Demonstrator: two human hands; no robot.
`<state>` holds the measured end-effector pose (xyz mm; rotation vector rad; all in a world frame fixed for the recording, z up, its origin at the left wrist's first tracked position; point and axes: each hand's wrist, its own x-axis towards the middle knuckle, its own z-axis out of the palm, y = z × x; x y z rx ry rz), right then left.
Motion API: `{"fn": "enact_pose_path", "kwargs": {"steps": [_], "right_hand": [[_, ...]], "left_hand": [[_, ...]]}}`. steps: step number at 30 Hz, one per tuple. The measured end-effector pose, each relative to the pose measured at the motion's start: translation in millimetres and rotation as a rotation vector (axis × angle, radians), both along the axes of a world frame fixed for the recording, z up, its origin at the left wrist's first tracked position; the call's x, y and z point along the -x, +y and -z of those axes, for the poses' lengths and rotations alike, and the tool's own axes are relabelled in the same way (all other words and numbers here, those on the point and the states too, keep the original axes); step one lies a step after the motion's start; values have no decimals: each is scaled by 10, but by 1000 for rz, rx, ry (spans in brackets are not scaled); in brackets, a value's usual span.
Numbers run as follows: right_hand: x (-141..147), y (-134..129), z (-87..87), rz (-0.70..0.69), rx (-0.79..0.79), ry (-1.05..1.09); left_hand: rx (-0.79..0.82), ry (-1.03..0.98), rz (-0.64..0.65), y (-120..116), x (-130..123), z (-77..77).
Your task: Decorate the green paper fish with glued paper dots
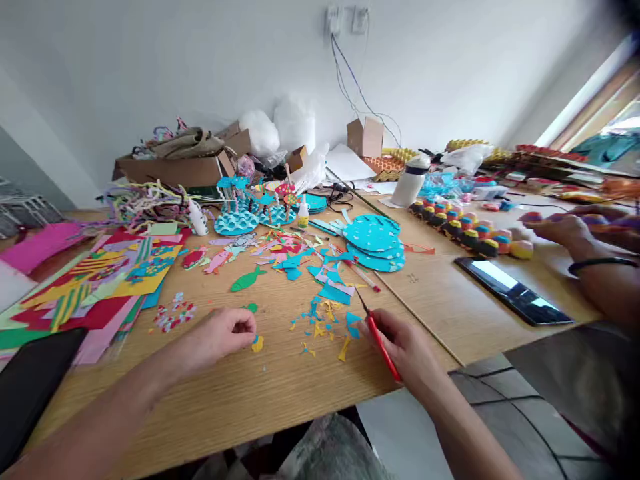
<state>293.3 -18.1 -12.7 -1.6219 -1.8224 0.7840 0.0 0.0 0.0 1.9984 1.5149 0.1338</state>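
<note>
My left hand (227, 333) rests low over the table with its fingers curled into a pinch. Right at its fingertips lies a small yellow and blue paper piece (257, 344); whether the fingers grip it or something else is hidden. A small green paper shape (251, 307) is just beyond that hand. My right hand (400, 337) holds red-handled scissors (381, 347), their blades pointing away from me. Beside the blades is a blue paper scrap (353, 325). Tiny blue and yellow clippings (320, 327) are scattered between my hands, and a green paper fish (247, 280) lies farther back.
Coloured paper sheets (105, 313) and a black phone (40, 393) lie left. Blue discs (373, 230), glue bottles (197, 219) and a thin stick (420, 320) stand or lie beyond. Another phone (510, 290) is at right, near another person's hands (565, 233) by a painted egg-carton strip (465, 230).
</note>
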Motion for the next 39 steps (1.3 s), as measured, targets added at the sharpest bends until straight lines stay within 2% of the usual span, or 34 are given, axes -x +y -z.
{"fn": "enact_pose_path", "kwargs": {"steps": [6,10,14,17,22,26,29,33,39], "right_hand": [[-74,61,127,20,27,182],[-93,82,174,31,41,198],[-160,87,159,53,-35,87],[-181,86,73,57,-54,-101],[-73,99,-59,-44,-89,-372],[38,113,-97,-159,-60,-415],[98,115,-108,-189,-57,-443],[147,93,-109,-176,-35,-479],[168,51,-83,-110,-18,-493]], "left_hand": [[-31,73,-5,24,2,86],[-71,103,-10,8,13,81],[-100,138,-3,-26,13,40],[-144,168,7,-40,13,-19],[-284,155,26,-77,-58,-141],[-307,78,103,-172,-252,-182],[-297,17,177,-244,-430,-173],[-305,-41,213,-281,-600,-177],[-326,-92,180,-258,-662,-236]]}}
